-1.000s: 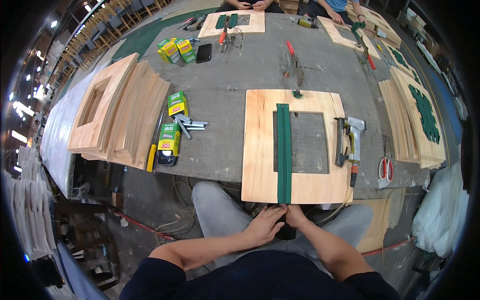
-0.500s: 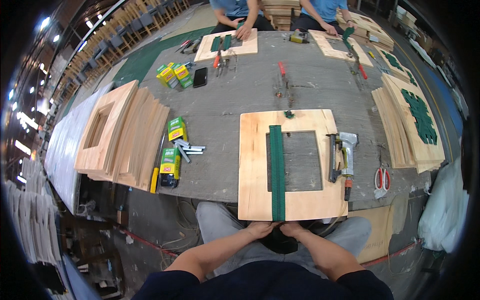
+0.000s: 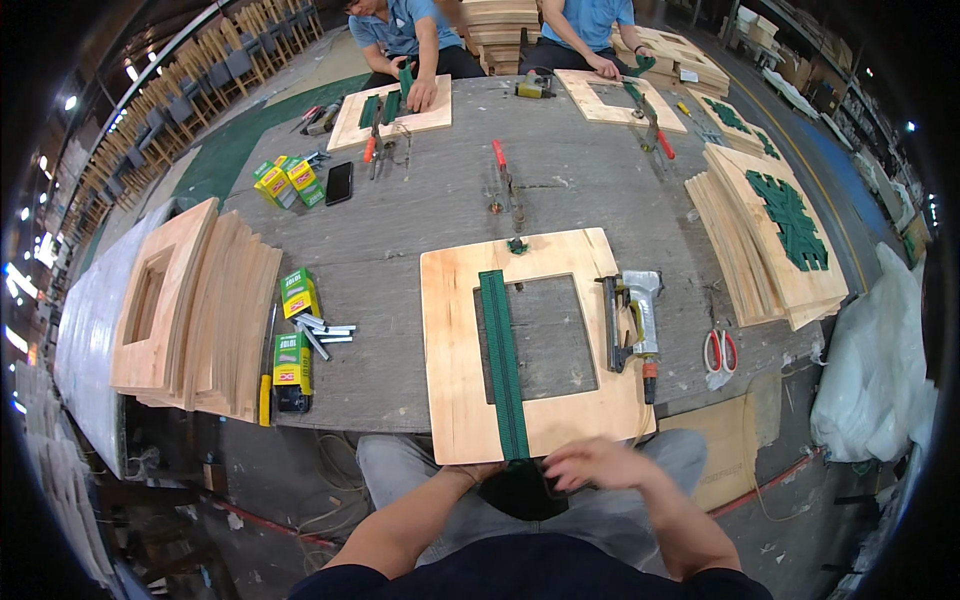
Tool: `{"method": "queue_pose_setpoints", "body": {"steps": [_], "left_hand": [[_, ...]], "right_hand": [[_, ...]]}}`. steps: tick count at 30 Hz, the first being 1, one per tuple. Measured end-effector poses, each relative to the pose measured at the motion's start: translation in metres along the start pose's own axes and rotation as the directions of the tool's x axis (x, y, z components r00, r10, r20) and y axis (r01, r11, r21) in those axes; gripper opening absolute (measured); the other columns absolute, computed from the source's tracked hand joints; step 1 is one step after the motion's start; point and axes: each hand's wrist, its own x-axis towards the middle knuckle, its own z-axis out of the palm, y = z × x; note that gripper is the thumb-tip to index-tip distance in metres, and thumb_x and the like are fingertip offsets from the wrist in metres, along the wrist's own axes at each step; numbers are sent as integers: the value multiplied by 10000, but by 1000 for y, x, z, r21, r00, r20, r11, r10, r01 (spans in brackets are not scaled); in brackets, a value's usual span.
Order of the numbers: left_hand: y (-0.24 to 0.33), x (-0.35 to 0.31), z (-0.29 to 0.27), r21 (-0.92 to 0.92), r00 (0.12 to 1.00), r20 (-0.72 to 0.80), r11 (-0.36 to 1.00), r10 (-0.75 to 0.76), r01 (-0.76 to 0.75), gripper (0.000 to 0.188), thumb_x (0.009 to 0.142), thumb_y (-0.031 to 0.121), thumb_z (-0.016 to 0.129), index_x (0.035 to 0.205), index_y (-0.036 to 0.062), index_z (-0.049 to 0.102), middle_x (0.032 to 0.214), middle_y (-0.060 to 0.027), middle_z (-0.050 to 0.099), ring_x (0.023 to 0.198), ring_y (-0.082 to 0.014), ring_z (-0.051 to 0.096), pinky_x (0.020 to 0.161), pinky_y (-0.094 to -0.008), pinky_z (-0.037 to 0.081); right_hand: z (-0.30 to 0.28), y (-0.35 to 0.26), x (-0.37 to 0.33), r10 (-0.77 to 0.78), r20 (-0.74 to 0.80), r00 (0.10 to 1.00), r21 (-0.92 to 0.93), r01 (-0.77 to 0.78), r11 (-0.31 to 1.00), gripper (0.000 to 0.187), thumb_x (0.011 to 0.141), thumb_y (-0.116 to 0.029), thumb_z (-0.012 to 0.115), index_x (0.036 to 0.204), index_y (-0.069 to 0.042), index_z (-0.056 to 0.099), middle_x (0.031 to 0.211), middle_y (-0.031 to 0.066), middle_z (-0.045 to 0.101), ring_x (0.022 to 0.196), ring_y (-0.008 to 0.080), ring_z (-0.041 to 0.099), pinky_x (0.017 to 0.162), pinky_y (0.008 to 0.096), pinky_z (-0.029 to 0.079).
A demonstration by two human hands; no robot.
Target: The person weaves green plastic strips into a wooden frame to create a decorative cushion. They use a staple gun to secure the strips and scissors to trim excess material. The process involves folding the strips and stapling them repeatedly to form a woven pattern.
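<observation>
A square wooden frame (image 3: 455, 350) with a rectangular opening lies on the grey table in front of me. A green webbing strap (image 3: 502, 360) runs across it from the far edge to the near edge. My left hand (image 3: 478, 470) sits at the frame's near edge beside the strap's end. My right hand (image 3: 590, 462), blurred, is just right of it over a dark roll at my lap. What either hand grips is hidden. A pneumatic staple gun (image 3: 630, 318) rests on the frame's right side.
Leaning wooden frames (image 3: 190, 310) stand at the left. Green-yellow staple boxes (image 3: 295, 330) and loose staple strips lie beside them. Red scissors (image 3: 718, 350) and stacked frames with woven green straps (image 3: 775, 235) are at the right. Two other people work at the far side.
My head has tilted and the frame now sits lower and closer. My right hand has shifted right along the near edge, away from my left hand.
</observation>
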Motion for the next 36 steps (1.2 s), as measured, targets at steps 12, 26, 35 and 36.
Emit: {"method": "queue_pose_setpoints", "body": {"steps": [12,26,35,36], "left_hand": [[6,-3,-7,-9,938,-336,996,84,-92,340,919,449,579,1072,166,692,1087,-65,718,1036,-305,678,928,-490,537],[-19,9,25,-469,971,-238,871,35,-146,463,1013,464,472,1343,163,595,1356,-70,653,1245,-298,616,1090,-458,488],[-13,19,28,-999,995,-44,-19,-92,-46,474,1053,419,415,1408,134,546,1357,-72,648,1247,-262,618,1087,-425,495],[-11,20,28,-982,996,-8,-189,-84,-23,475,1057,414,409,1415,130,540,1357,-72,648,1247,-258,619,1087,-421,496]], "right_hand": [[-195,-105,58,34,-874,485,-31,-124,992,353,922,-252,773,1125,27,699,954,81,732,778,198,680,659,389,527],[-59,-124,2,-151,-862,484,-102,127,987,251,879,-181,792,1003,-38,627,721,30,624,496,142,573,431,336,476],[77,-78,32,-49,-708,704,-20,50,999,258,953,-216,752,1090,-24,646,763,14,619,512,111,565,450,286,472],[81,-76,36,-55,-684,727,-31,46,998,263,964,-209,736,1118,-18,642,781,18,615,518,111,568,453,284,478]]}}
